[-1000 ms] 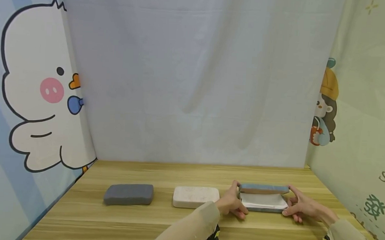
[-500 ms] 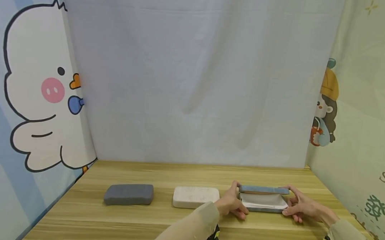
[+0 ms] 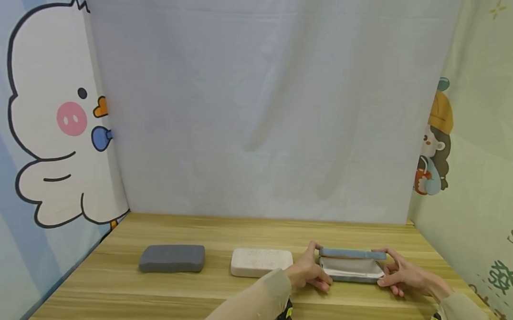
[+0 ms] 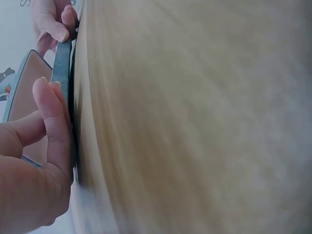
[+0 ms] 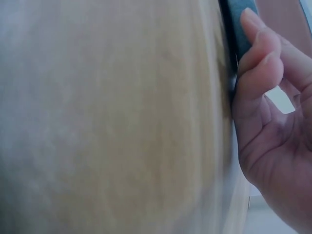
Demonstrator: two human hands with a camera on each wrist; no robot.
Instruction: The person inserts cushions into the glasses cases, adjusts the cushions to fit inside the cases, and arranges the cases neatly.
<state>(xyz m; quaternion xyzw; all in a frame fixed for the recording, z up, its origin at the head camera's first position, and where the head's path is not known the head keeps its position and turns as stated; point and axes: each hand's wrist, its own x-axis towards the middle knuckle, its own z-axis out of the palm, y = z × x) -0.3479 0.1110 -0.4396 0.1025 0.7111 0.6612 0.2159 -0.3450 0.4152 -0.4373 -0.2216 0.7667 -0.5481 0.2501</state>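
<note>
A blue glasses case [image 3: 352, 254] lies on the table at the right in the head view, its lid partly raised and a pale lining [image 3: 349, 267] showing inside. My left hand [image 3: 308, 271] holds its left end, index finger up at the lid and thumb low by the base's front corner. At the opposite end my right hand [image 3: 405, 275] grips likewise. In the left wrist view the lid's brownish inner side [image 4: 33, 87] stands tilted away from the base edge [image 4: 61, 63]. The right wrist view catches the blue base edge [image 5: 240, 24] beside my curled fingers.
Left of my left hand lies a closed white glasses case [image 3: 260, 263]. Farther left is a closed dark grey case [image 3: 172, 258]. The wooden table [image 3: 147, 298] ends at a pale curtain [image 3: 267, 108], with printed cloth walls on both sides.
The blue case's lid has tipped forward a little, so its brownish inner side has nearly vanished from the head view. Both hands keep almost the same places at its ends.
</note>
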